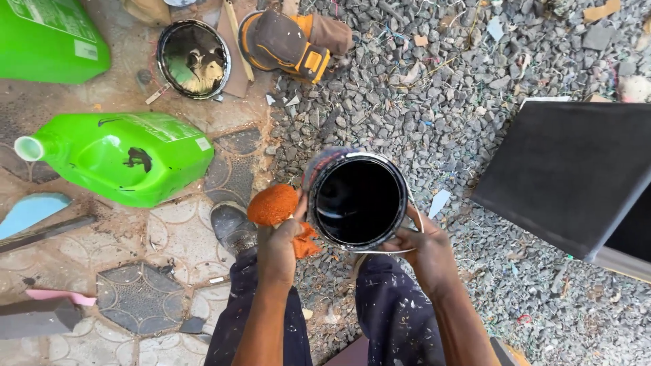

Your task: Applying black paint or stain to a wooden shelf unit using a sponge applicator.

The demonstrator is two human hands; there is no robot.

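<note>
Trousers (393, 312): dark, flecked with pale paint; seen lowest in view, both legs under the forearms.
Left hand (278, 247): closed on an orange cloth (273, 205), which is bunched into a ball above the thumb and pressed just beside the can's left wall.
Right hand (424, 251): wrapped around the lower right side of the can (358, 200), fingers against its wall; a thin wire handle is looped beside them.
Can: round, open, black and glossy inside, held up between the two hands over the gravel.
Shoe (232, 227): grey, scuffed, set on patterned tiles just left of the cloth.
Gravel (441, 88): grey stones with scattered scraps, spread across the middle and right.
Black panel (569, 169): flat, tilted, lying right of the can, well apart from it.
Near jug (122, 156): green, lying on its side on the tiles, dark smear on it.
Second can (194, 59): open, dark inside, standing farther off.
Sander (291, 42): orange and black, resting beside that can.
Far jug (47, 37): green, cut off at the top left corner.
</note>
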